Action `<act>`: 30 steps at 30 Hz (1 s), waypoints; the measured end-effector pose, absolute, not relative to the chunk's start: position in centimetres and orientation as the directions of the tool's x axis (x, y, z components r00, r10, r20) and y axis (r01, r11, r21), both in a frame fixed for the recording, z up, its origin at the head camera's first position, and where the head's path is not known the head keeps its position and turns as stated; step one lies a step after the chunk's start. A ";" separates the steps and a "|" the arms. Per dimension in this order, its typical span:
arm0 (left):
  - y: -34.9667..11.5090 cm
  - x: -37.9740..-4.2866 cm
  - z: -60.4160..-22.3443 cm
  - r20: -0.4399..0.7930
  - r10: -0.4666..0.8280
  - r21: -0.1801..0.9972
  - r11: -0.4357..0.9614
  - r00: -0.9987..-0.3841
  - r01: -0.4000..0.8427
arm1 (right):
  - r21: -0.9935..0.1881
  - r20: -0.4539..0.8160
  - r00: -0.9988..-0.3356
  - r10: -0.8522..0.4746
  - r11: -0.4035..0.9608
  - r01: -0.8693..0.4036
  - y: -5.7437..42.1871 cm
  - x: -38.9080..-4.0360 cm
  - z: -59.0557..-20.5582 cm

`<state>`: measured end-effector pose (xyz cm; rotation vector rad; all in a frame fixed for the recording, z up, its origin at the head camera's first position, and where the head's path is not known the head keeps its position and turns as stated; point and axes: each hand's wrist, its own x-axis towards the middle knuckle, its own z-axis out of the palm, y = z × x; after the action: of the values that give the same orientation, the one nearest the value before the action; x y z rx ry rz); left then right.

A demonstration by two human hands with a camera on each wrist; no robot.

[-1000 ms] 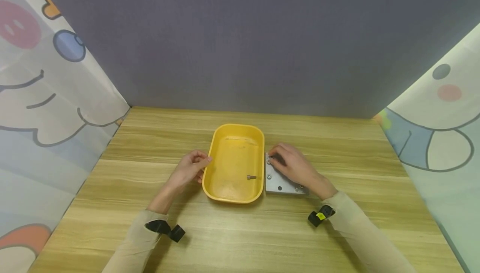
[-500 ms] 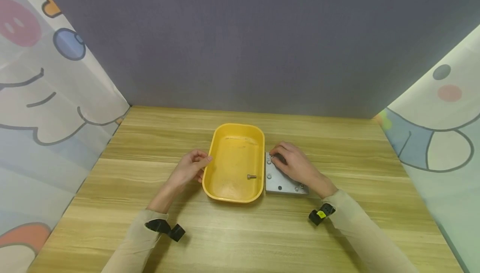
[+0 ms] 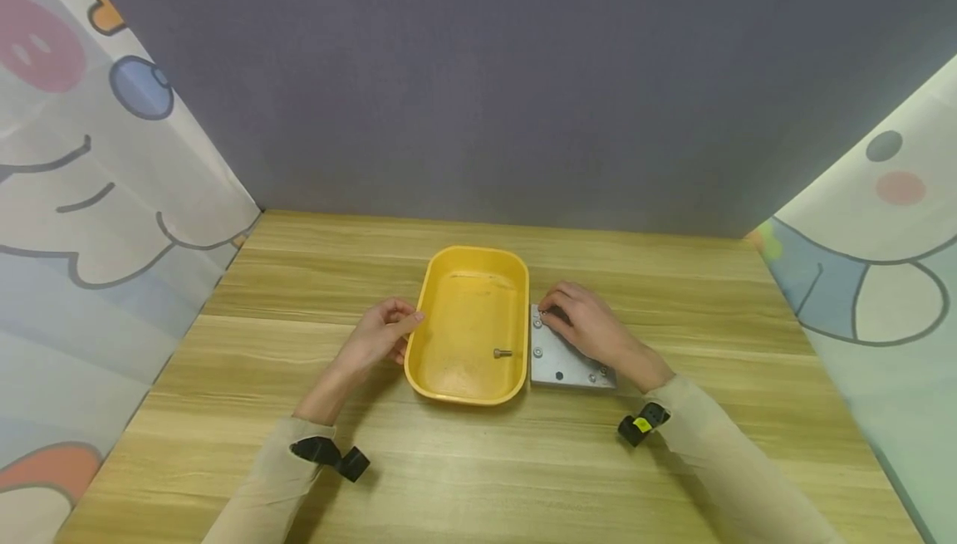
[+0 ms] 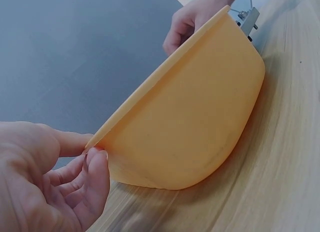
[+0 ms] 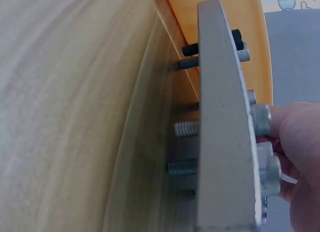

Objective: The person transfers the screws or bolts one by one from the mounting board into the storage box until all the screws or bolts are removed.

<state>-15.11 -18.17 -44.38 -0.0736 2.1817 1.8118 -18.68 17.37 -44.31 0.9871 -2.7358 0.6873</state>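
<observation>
My left hand [image 3: 377,332] pinches the left rim of a yellow plastic tray [image 3: 463,303] between thumb and curled fingers; the left wrist view shows the tray wall [image 4: 190,112] from outside. A single socket-head bolt [image 3: 503,353] lies in the tray. Against the tray's right side sits a thick metal plate [image 3: 568,361] with several bolts set through it. My right hand [image 3: 594,332] reaches over this plate, thumb and fingertips pinching a small bolt [image 3: 544,312] near its far left corner. In the right wrist view, threaded bolt ends [image 5: 183,167] stick out beneath the plate.
Tray and plate stand on a wood-grain table [image 3: 463,469]. A grey panel [image 3: 478,87] rises behind the table, with cartoon-printed curtains [image 3: 112,170] at both sides. A black wrist camera [image 3: 351,463] is strapped to each sleeve.
My right fingertips have shifted slightly at the bolt on the plate. The left hand, the tray and the loose bolt stay as they were.
</observation>
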 end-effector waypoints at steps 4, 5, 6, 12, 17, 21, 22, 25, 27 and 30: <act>-18.1 -15.0 -44.3 -0.266 0.156 0.952 0.198 -0.951 -0.233 | -0.363 0.279 -0.770 -0.574 0.679 -0.638 17.4 -18.7 -44.3; -18.1 -15.0 -44.3 -0.266 0.156 0.952 0.196 -0.951 -0.234 | -0.365 0.272 -0.773 -0.574 0.681 -0.634 17.4 -18.7 -44.2; -18.1 -15.0 -44.3 -0.266 0.155 0.952 0.196 -0.951 -0.234 | -0.367 0.265 -0.776 -0.573 0.684 -0.630 17.4 -18.7 -44.2; -18.1 -15.0 -44.3 -0.272 0.150 0.951 0.191 -0.951 -0.242 | -0.379 0.246 -0.789 -0.563 0.694 -0.612 17.4 -18.7 -43.9; -18.1 -15.1 -44.3 -0.267 0.149 0.952 0.195 -0.952 -0.237 | -0.382 0.244 -0.792 -0.559 0.696 -0.608 17.4 -18.7 -43.7; -18.1 -15.1 -44.3 -0.264 0.152 0.953 0.195 -0.953 -0.233 | -0.383 0.241 -0.793 -0.560 0.695 -0.608 17.4 -18.7 -43.7; -18.1 -15.1 -44.3 -0.263 0.153 0.953 0.195 -0.953 -0.232 | -0.382 0.242 -0.792 -0.561 0.695 -0.609 17.4 -18.7 -43.7; -18.1 -15.1 -44.3 -0.262 0.154 0.954 0.193 -0.953 -0.231 | -0.378 0.249 -0.786 -0.566 0.690 -0.617 17.4 -18.8 -43.6; -18.1 -15.1 -44.3 -0.261 0.153 0.954 0.193 -0.953 -0.230 | -0.374 0.255 -0.781 -0.570 0.687 -0.623 17.5 -18.8 -43.6; -18.1 -15.1 -44.3 -0.264 0.151 0.953 0.194 -0.953 -0.233 | -0.375 0.261 -0.776 -0.575 0.680 -0.630 17.5 -18.8 -43.5</act>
<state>-15.07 -18.08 -44.29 -0.0776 2.1745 1.8211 -18.77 17.49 -43.46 0.9961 -2.7671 0.6866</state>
